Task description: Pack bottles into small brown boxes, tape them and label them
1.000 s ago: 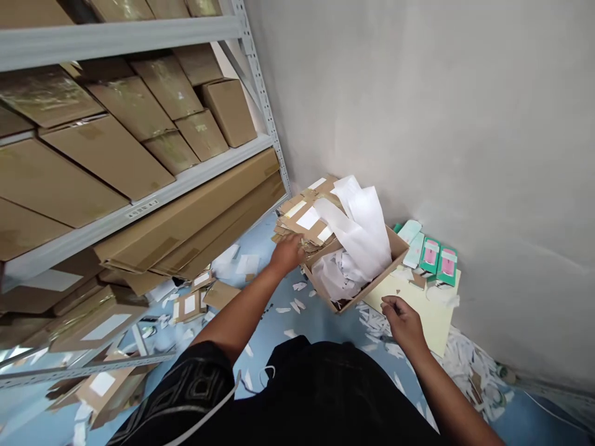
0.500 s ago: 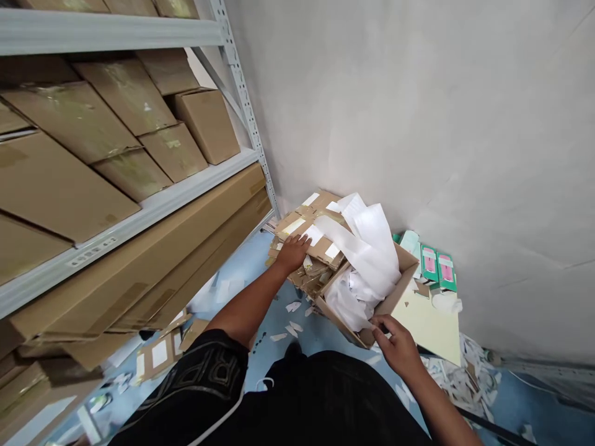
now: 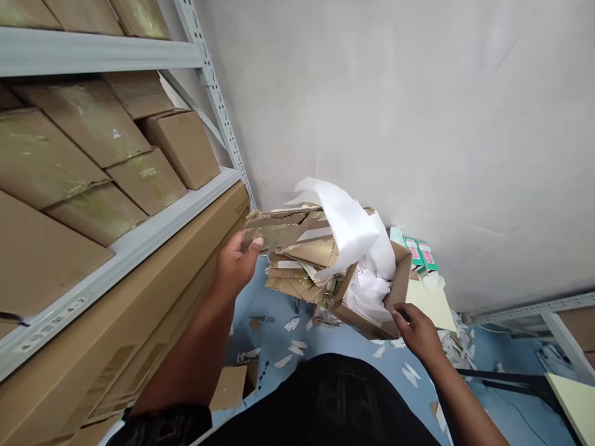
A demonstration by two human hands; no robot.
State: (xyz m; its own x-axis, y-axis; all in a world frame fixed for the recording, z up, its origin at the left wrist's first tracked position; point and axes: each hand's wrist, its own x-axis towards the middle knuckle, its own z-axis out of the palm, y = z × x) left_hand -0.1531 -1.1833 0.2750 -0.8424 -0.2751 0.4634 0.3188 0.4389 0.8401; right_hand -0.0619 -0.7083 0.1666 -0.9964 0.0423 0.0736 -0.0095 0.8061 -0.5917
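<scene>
My left hand [image 3: 238, 263] grips the left end of a flattened cardboard piece [image 3: 274, 234], thumb on its near face, and holds it raised and tilted above a pile of flattened cardboard [image 3: 295, 282]. A long white foam sheet [image 3: 348, 223] drapes over the right part of that piece and runs down into an open cardboard box [image 3: 400, 269]. More crumpled white packing sheet [image 3: 369, 292] fills the box. At the box's near right corner, my right hand [image 3: 418, 331] has its thumb and fingers closed on the rim.
Shelving [image 3: 153, 217] loaded with brown cartons [image 3: 181, 145] stands on the left. A grey wall [image 3: 372, 111] rises behind the pile. Green-and-pink packets [image 3: 421, 253] lie on a cream board [image 3: 432, 300] to the right. Paper scraps [image 3: 292, 324] litter the blue floor.
My left hand has gone from lying on top of the cardboard pile to gripping and lifting the top piece's left end. The foam sheet has risen and shifted with it. My right hand stays at the box.
</scene>
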